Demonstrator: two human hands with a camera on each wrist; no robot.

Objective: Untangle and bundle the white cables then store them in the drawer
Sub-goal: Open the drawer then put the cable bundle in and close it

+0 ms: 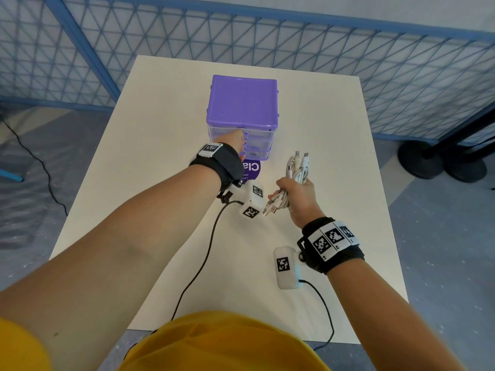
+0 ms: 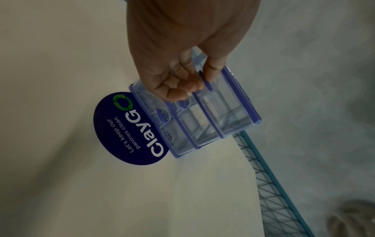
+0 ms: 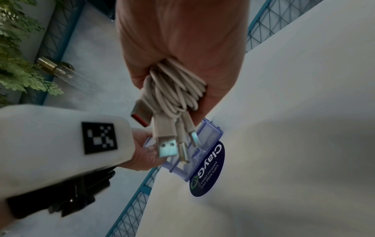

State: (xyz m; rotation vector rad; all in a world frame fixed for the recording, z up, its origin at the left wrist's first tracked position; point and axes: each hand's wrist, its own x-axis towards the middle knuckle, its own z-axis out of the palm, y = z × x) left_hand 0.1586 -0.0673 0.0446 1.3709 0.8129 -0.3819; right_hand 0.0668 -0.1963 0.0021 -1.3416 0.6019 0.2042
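Observation:
A small drawer unit (image 1: 242, 103) with a purple top and clear drawers stands at the table's far middle. My left hand (image 1: 237, 141) is at its front. In the left wrist view the thumb and curled fingers of the left hand (image 2: 194, 78) pinch a purple handle on an upper drawer of the drawer unit (image 2: 213, 115). The drawers look pushed in. My right hand (image 1: 294, 194) grips a coiled bundle of white cables (image 1: 297, 167) above the table, right of the unit. From the right hand (image 3: 182, 64), the white cables (image 3: 176, 89) hang with USB plugs pointing at the drawer unit (image 3: 209, 133).
A round dark sticker (image 1: 251, 170) lies on the white table (image 1: 334, 145) in front of the unit. A blue mesh fence (image 1: 294, 41) runs behind the table. Black stand bases (image 1: 439, 159) sit on the floor at the right. Black wires trail from my wrist cameras.

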